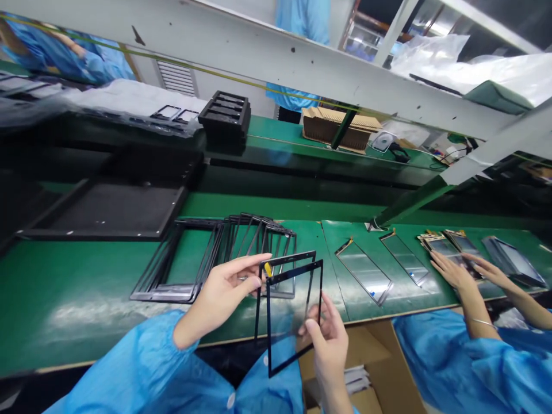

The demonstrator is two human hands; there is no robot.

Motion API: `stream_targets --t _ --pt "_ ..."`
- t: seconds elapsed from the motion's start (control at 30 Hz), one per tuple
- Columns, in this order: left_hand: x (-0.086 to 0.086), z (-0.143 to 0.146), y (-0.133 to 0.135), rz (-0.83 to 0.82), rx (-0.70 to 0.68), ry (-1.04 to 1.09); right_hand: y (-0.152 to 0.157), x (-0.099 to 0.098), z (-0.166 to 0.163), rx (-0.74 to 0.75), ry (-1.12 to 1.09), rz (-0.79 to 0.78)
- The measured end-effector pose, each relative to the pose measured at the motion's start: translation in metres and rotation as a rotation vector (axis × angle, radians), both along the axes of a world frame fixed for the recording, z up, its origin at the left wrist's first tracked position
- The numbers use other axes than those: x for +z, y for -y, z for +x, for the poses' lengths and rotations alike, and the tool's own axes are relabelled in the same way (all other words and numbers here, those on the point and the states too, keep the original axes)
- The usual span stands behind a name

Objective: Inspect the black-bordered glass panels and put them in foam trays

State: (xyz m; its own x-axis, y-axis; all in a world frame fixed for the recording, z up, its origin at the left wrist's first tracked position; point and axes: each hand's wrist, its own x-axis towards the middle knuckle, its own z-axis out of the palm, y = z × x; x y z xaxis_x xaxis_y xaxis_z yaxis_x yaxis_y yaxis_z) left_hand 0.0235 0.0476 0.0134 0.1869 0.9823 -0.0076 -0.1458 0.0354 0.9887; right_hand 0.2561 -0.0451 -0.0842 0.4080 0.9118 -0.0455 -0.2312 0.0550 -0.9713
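My left hand point(224, 296) pinches a thin black frame point(257, 313) at its upper left corner. In front of that frame stands a clear touch glass panel point(287, 322) with a black border and a yellow tab near its top left. My right hand point(328, 339) grips the glass panel by its right edge, thumb on the near face and fingers seen behind it. Panel and frame are both tilted upright and overlap closely; whether they touch I cannot tell. Behind my hands, several black frames point(190, 296) lie in overlapping piles on the green bench point(103, 322).
To the right lie glass panels point(365, 273). A co-worker's hands point(457, 276) rest over stacked panels further right. Black trays point(125, 210) lie at the left, and a cardboard box point(371, 345) stands below the bench edge. A white beam point(259, 52) crosses above.
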Motion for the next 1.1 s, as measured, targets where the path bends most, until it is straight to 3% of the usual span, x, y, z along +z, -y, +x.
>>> stream_targets --t 0.27,0.6,1.1 --pt "-0.001 -0.001 -0.001 0.008 0.007 0.008 0.004 -0.007 0.001 0.002 0.03 -0.005" --pt "-0.009 -0.003 0.004 0.054 0.009 -0.06 0.004 0.002 -0.002 0.005 0.01 -0.051" --pt "-0.024 -0.004 0.0 -0.22 -0.027 0.06 0.007 0.029 -0.017 0.015 -0.02 -0.231"
